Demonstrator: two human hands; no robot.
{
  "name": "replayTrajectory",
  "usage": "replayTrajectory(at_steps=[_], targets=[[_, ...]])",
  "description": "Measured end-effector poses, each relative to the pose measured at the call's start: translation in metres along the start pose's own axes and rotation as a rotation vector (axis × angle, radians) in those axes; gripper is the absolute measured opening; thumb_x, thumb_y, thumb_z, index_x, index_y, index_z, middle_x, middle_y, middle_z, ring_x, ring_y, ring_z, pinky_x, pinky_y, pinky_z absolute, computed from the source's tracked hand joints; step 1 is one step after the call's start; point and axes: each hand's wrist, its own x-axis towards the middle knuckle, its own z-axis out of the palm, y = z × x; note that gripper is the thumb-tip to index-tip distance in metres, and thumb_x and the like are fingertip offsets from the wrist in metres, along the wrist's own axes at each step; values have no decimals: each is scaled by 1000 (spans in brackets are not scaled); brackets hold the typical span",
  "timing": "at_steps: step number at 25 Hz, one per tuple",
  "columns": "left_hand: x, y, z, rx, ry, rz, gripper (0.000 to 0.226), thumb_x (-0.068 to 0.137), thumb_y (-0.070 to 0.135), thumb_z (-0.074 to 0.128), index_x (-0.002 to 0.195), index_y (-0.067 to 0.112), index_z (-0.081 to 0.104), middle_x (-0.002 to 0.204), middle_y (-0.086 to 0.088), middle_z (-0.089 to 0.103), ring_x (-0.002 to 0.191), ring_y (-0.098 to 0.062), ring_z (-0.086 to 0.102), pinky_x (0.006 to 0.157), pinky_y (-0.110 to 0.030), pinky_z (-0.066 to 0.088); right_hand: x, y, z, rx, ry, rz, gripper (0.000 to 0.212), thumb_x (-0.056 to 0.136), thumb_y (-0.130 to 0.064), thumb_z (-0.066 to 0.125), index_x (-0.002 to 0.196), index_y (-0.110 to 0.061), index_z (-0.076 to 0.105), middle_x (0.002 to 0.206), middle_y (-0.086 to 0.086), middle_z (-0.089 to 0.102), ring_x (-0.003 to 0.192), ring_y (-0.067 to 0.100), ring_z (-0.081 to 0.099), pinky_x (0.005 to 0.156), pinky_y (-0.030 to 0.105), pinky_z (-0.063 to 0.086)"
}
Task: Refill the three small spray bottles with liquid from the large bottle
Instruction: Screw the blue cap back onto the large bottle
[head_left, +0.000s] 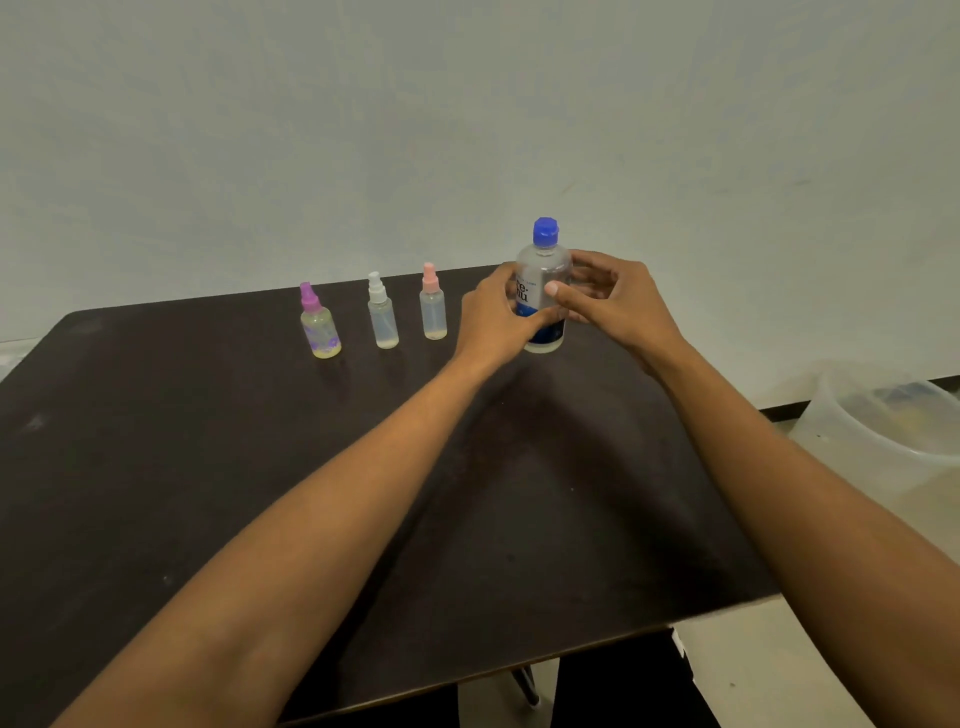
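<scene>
While the large bottle (543, 262) stands upright toward the far right of the dark tabletop (208, 467), both hands close round its middle. The left hand (493, 317) wraps the bottle's left side, its fingers curled across the printed label. The right hand (618, 301) takes the right side, with the thumb laid on the bottle's front and the other fingers curved round behind. The bottle's base looks to be resting on the tabletop, though I cannot tell for certain whether it is lifted a little. Its blue cap (545, 231) is on, and the clear body shows above the fingers.

To the left of the large bottle, the three small spray bottles stand upright in a row along the far part of the tabletop, apart from one another. The pink-capped spray bottle (432, 312) is nearest the left hand, just beside it but not touching. The white-capped spray bottle (383, 318) is in the middle, and the purple-capped spray bottle (320, 326) stands farthest left. Each has its spray top on and only a little liquid at the bottom.

Off the right edge of the tabletop, lower down, sits a translucent plastic tub (883, 436). A pale wall (467, 130) rises behind the tabletop.
</scene>
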Motion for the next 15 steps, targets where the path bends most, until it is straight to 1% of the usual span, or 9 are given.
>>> replayTrajectory(at_steps=[2, 4, 6, 8, 9, 12, 15], targets=[[19, -3, 12, 6, 1, -12, 69, 78, 40, 90, 135, 16, 59, 126, -2, 71, 103, -9, 66, 77, -7, 48, 16, 11, -6, 18, 2, 15, 63, 87, -39, 83, 144, -21, 62, 133, -2, 72, 117, 12, 71, 94, 43, 62], [35, -8, 22, -1, -10, -21, 70, 79, 38, 90, 137, 15, 58, 130, -4, 69, 108, -12, 67, 79, -7, 46, 30, 22, -9, 34, -1, 29, 64, 88, -37, 83, 145, -20, 61, 135, 0, 71, 117, 14, 71, 93, 41, 63], [46, -17, 31, -2, -24, -27, 71, 79, 37, 89, 138, 14, 57, 132, -5, 68, 116, -18, 68, 87, -16, 51, 40, 32, -9, 23, 2, 39, 64, 88, -36, 82, 146, -20, 60, 135, -1, 70, 118, 14, 71, 92, 38, 63], [55, -24, 39, -4, -28, -26, 70, 79, 37, 89, 137, 15, 57, 132, -5, 69, 117, -20, 68, 94, -25, 55, 47, 40, -9, 9, 11, 47, 64, 89, -34, 82, 147, -20, 59, 136, -1, 69, 117, 13, 70, 91, 35, 63], [59, -27, 43, -2, -29, -26, 70, 78, 38, 90, 137, 15, 58, 131, -5, 69, 117, -20, 68, 95, -28, 56, 51, 45, -9, 6, 15, 50, 64, 89, -34, 81, 147, -19, 59, 137, 0, 69, 117, 13, 70, 90, 34, 63], [68, -36, 49, -6, -38, -26, 70, 78, 38, 90, 136, 16, 58, 129, -4, 69, 116, -19, 68, 93, -27, 56, 58, 55, -9, 22, 14, 60, 65, 89, -35, 82, 147, -19, 58, 138, 1, 69, 118, 13, 70, 89, 33, 63], [70, -39, 50, 5, -40, -27, 70, 77, 39, 90, 136, 17, 58, 128, -3, 70, 115, -19, 69, 96, -32, 59, 60, 59, -8, 27, 2, 57, 63, 90, -33, 81, 147, -18, 59, 135, -1, 69, 116, 10, 71, 87, 31, 63]])
